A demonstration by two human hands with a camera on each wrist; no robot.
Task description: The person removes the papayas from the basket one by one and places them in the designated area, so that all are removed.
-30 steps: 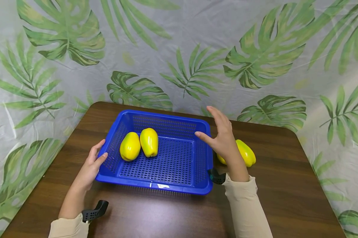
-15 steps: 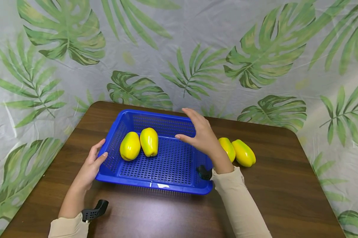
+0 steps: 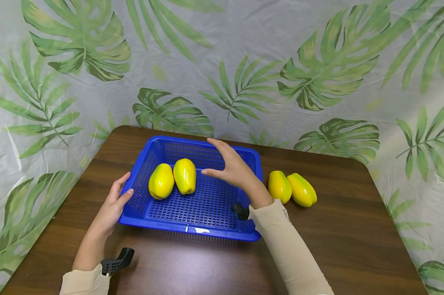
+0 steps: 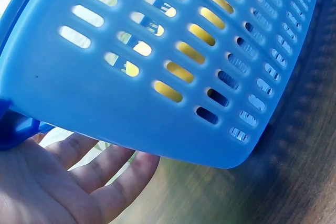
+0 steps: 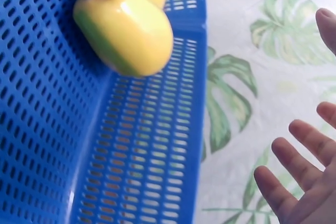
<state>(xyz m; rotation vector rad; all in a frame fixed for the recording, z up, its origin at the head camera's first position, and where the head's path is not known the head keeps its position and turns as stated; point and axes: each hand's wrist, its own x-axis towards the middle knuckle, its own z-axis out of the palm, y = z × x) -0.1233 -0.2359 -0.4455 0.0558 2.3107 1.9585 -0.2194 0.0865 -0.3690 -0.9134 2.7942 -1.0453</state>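
My left hand [image 3: 109, 207] holds the left rim of a blue plastic basket [image 3: 190, 141], thumb on the rim and fingers along the outer wall. In the left wrist view, its fingers [image 4: 123, 187] curl in under the rim, beside the slotted wall. Two glossy yellow-green fruits, papaya-like in shape, lie in the basket's left half: one fruit [image 3: 161, 181] at the left, the other fruit [image 3: 185, 176] against it. Over the basket's right half hovers my right hand [image 3: 233, 166], thumb and fingers spread apart, holding nothing. The right wrist view shows its fingers [image 5: 299, 163] apart from the fruit.
Two similar fruits lie side by side on the brown wooden table [image 3: 340, 246], right of the basket: a nearer fruit [image 3: 279, 187] and a farther fruit [image 3: 302, 189]. A leaf-printed cloth [image 3: 244, 61] hangs behind the table's back edge.
My right hand has moved left, from the basket's right rim to over its inside, still spread. Both fruits at the right are now uncovered. The left hand and basket have stayed put.
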